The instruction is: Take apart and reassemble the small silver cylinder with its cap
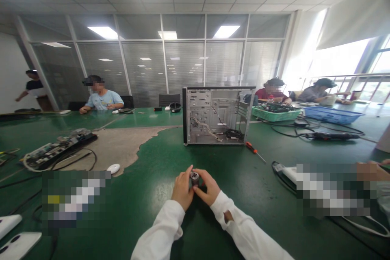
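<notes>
A small grey metal cylinder [194,177] with a dark marking on its end stands between my two hands, low over the green table. My left hand [182,188] closes on it from the left, fingers and thumb pressed to its side. From the right, my right hand [209,187] grips the same cylinder, index finger near its top and thumb low on its front. Something small and red shows beside the right fingers, too small to name. Beyond my hands stands an open computer case [213,138], wires inside. A screwdriver [255,151] with a red and black handle lies by its right corner.
A circuit board assembly [59,148] with cables lies left on a bare brown patch [118,146] of the table [161,158]. A green basket [274,115] and a blue basket [333,115] stand back right. Several people sit around; another person's hand [368,170] is at right.
</notes>
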